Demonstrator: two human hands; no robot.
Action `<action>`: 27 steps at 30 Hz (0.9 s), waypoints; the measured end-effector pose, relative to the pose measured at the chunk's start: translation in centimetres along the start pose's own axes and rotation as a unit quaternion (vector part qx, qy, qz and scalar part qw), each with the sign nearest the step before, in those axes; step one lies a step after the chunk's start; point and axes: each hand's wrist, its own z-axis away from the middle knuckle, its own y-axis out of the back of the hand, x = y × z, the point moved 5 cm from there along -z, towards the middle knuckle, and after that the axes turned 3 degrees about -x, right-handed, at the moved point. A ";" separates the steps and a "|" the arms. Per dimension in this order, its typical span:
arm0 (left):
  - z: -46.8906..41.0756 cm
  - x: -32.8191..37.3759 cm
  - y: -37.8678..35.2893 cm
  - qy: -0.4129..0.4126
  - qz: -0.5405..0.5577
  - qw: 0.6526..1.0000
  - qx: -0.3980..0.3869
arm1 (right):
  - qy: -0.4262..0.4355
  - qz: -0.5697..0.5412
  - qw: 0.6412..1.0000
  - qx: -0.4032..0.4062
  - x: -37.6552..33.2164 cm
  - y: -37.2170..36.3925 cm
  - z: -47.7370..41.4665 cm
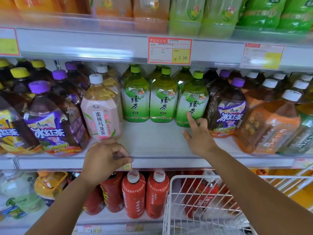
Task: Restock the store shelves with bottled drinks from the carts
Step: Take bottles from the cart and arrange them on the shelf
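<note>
Left grip (pixel 105 160): your fingers are curled into a loose fist with the knuckles up. Nothing shows inside it. It sits at the front lip of the shelf (pixel 152 138).

Just above and behind this grip stands the peach bottle (pixel 100 106), upright with a white cap. To its left are purple-capped iced teas (pixel 49 119), packed close together.

Between your two grips the shelf floor is bare. At the back of that gap are two green teas (pixel 135 99) and (pixel 163 100), upright and side by side.

Right grip (pixel 199 139): it is spread, with the thumb out to the left. The index finger (pixel 190 118) is straight and its tip is on the label of the third green tea (pixel 193 102). The other fingers bend against that bottle's lower part and do not wrap round it. This bottle stands a little forward of its two neighbours. Just right of the grip is an iced tea (pixel 228 112), touching the green tea's side.

Below your right forearm is the white wire cart (pixel 191 176). To its left, on the lower shelf, are red bottles (pixel 133 192).
</note>
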 end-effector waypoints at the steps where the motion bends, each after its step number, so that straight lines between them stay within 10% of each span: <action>1: 0.0 0.0 0.0 0.001 0.000 1.000 -0.002 | -0.002 0.004 1.000 -0.010 0.1 0.0 -0.5; 17: 0.7 2.4 0.1 -0.001 -0.078 0.997 0.018 | 0.086 -0.050 0.994 -0.036 -1.8 4.0 4.2; 27: 7.7 12.4 -8.5 -0.061 0.104 0.978 -0.173 | 0.109 -0.011 0.905 -0.411 0.1 2.4 20.8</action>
